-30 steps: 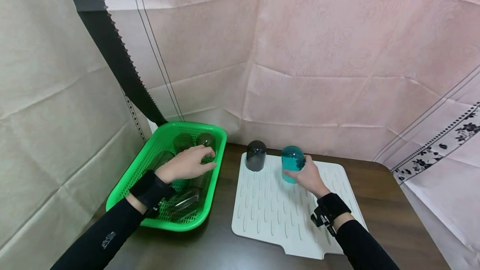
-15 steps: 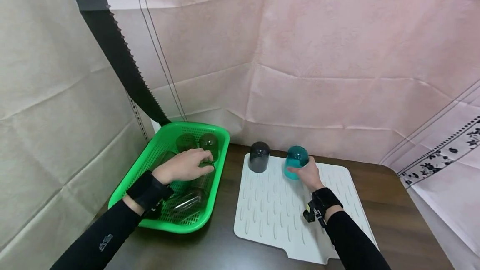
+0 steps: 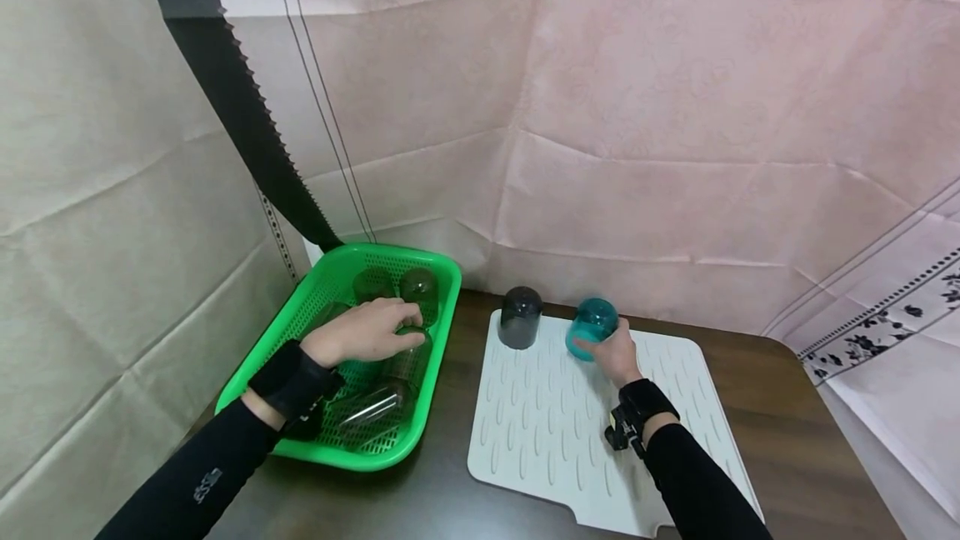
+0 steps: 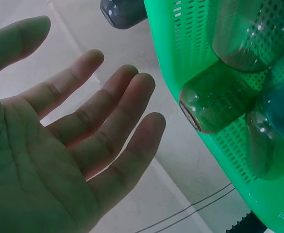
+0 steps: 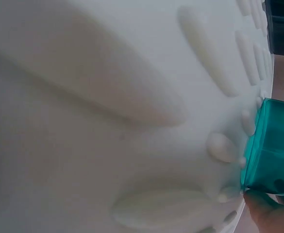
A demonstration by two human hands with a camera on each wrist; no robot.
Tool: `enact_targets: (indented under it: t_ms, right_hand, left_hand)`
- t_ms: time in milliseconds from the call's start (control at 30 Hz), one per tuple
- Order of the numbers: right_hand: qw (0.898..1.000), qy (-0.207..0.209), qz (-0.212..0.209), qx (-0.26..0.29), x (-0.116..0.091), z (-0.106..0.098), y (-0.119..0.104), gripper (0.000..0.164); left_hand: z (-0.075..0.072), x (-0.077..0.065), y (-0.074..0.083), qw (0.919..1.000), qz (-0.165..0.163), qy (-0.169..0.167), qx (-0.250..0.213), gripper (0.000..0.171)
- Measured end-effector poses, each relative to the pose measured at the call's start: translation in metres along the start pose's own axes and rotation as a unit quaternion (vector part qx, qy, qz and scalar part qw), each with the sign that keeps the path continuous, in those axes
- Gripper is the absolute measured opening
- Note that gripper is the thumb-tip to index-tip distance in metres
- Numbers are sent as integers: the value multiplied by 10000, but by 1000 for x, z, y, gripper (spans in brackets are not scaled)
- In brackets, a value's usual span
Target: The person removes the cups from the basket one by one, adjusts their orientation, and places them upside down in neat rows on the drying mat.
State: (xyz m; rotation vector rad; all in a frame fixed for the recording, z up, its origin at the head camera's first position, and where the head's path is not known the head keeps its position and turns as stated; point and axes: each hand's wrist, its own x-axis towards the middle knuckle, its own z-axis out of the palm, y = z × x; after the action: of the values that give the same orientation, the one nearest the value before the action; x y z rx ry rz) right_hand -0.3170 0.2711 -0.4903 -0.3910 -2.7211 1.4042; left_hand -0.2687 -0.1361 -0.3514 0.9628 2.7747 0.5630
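My right hand (image 3: 617, 357) grips a teal see-through cup (image 3: 595, 317), thumb on its near side. The cup is bottom up near the back of a white ridged mat (image 3: 525, 448); its rim is right at the mat in the right wrist view. To its left stands a dark grey cup (image 3: 520, 319), also upside down. My left hand (image 3: 363, 333) hovers over a green basket (image 3: 367, 463), fingers loosely bent and holding nothing. Inside the basket lie several see-through cups, among them a clear one (image 3: 381, 407) near the front and a greenish one (image 4: 217, 99).
The mat and basket rest on a dark brown wooden table (image 3: 787, 432). Pale cloth (image 3: 675, 123) hangs close behind the table and along the left side. A black strip (image 3: 225, 90) runs down the cloth to the basket's back corner.
The right hand has shifted the teal cup slightly toward the back of the mat, and the cup has tipped a little. The left hand stays over the basket almost unmoved.
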Motion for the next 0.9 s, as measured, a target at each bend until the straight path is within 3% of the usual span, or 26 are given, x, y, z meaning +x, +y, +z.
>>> enact_targets:
  t_ms: [367,500,733,900]
  right_hand:
    - [9990,-289,270,187,-3,-9,3,106]
    - [9990,-386,153,169,-12,-17,-1,103]
    - [9959,-703,-259,-513,-39,-42,-12,96]
    - [9855,-946,-618,-1269,-61,-57,-16,88]
  left_hand:
    - [-5,-1,-3,10000,16,-45,7,23]
    - [-8,-2,-2,9999,-35,-125,48,24]
    - [-14,0,-1,9974,-224,-658,191,26]
    - [-11,0,-2,9932,-462,-1014,337,30]
